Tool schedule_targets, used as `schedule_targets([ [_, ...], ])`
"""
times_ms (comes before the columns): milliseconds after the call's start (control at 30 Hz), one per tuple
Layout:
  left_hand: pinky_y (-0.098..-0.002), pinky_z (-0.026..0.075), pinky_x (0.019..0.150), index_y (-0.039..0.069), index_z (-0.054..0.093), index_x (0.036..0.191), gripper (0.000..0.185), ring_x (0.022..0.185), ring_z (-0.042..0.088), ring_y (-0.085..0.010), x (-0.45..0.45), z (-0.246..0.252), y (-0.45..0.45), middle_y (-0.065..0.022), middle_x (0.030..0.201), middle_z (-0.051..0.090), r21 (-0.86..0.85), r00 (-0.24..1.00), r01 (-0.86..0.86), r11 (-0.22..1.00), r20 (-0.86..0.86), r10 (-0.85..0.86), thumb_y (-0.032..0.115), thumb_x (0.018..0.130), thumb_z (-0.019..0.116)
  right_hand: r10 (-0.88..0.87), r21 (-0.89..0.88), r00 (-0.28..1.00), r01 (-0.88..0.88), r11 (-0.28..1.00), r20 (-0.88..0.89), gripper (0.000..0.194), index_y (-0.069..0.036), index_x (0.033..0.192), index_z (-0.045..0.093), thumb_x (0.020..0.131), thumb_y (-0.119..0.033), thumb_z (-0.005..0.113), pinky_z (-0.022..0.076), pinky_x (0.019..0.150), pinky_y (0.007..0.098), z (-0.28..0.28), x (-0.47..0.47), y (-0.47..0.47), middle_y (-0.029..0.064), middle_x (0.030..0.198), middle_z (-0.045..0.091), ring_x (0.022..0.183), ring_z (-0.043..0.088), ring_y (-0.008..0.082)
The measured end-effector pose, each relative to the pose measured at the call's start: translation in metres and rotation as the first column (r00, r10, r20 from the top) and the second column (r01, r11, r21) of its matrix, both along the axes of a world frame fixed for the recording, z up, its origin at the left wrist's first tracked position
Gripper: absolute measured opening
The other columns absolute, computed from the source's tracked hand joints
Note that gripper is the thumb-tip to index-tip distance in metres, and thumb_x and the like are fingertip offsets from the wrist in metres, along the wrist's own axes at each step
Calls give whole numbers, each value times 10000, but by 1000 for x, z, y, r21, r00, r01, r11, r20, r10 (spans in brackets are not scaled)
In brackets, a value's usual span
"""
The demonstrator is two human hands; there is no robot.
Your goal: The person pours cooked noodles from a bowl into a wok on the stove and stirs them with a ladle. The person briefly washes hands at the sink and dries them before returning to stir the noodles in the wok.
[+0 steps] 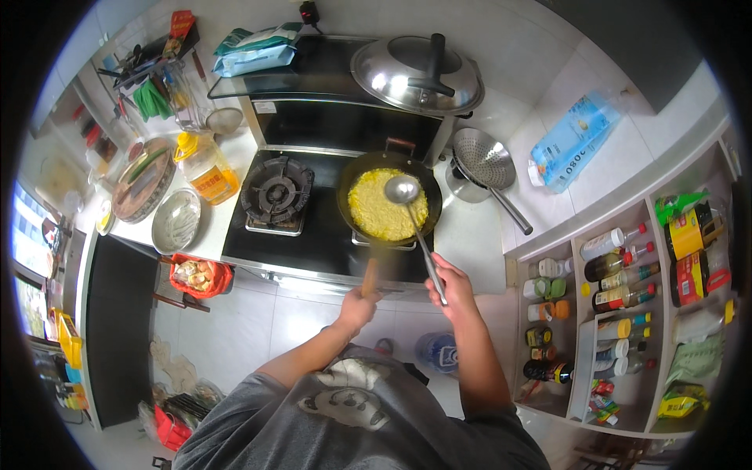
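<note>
A dark wok (435, 202) stands over the right burner of the black gas hob, with a yellow, egg-like layer (376, 205) spread across its inside. My left hand (358, 308) grips the wok's wooden handle (369, 277) at the front. In my right hand (452, 285) is the shaft of a metal ladle (424, 247), its round bowl (402, 189) over the upper right part of the yellow layer. Whether the bowl touches the food, I cannot tell.
Left are a bare burner (277, 189), an oil jug (211, 173), a metal bowl (176, 220) and a round board (126, 200) with a cleaver. A domed lid (388, 76) lies behind. Right are a strainer (482, 155) on a pot and bottle-filled shelves (578, 329).
</note>
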State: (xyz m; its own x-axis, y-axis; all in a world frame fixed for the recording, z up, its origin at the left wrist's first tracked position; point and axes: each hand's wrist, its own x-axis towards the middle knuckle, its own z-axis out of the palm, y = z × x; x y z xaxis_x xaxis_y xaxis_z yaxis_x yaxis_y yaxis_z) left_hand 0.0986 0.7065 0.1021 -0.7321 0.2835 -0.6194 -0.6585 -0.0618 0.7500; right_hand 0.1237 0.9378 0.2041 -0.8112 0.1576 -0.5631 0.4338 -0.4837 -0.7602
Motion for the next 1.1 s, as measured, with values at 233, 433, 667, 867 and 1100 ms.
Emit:
schedule_targets([
  [233,-286,338,418,39,565,1005,167,459,430,-109,2,10,1,0,625,492,-69,999,1,998,-44,-4,122,936,692,-48,-153,997,40,987,-54,570,-78,1613,375,1060,-185,457,411,457,306,-29,-29,-17,119,780,634,509,514,161],
  [433,-301,395,481,11,694,1097,254,526,505,-109,3,9,-4,-12,677,572,-91,999,-7,996,-42,3,203,930,708,-6,-185,998,-5,983,-62,608,-98,1642,317,1056,-197,445,406,453,296,-26,-53,-13,111,776,624,501,500,160],
  [667,-290,342,430,32,559,1031,201,458,425,-106,4,10,0,10,617,487,-62,999,18,998,-47,-21,127,933,706,-45,-75,998,41,996,-49,599,-75,1633,343,1053,-171,453,407,433,315,-47,-30,-12,110,760,625,498,512,168],
  [867,-307,415,490,6,695,1095,256,532,524,-122,1,1,-5,-17,690,581,-89,999,15,996,-32,-18,207,936,705,82,311,994,-57,949,-70,545,-63,1579,455,1037,-121,461,396,405,302,-26,-5,-25,89,701,625,428,497,157],
  [1100,-287,336,420,25,552,1021,194,455,436,-107,2,8,-1,3,615,493,-73,998,7,997,-62,-12,120,937,698,46,180,998,-40,983,-30,535,-78,1575,468,1042,-135,473,397,409,307,-38,-24,-19,95,711,628,439,500,157],
])
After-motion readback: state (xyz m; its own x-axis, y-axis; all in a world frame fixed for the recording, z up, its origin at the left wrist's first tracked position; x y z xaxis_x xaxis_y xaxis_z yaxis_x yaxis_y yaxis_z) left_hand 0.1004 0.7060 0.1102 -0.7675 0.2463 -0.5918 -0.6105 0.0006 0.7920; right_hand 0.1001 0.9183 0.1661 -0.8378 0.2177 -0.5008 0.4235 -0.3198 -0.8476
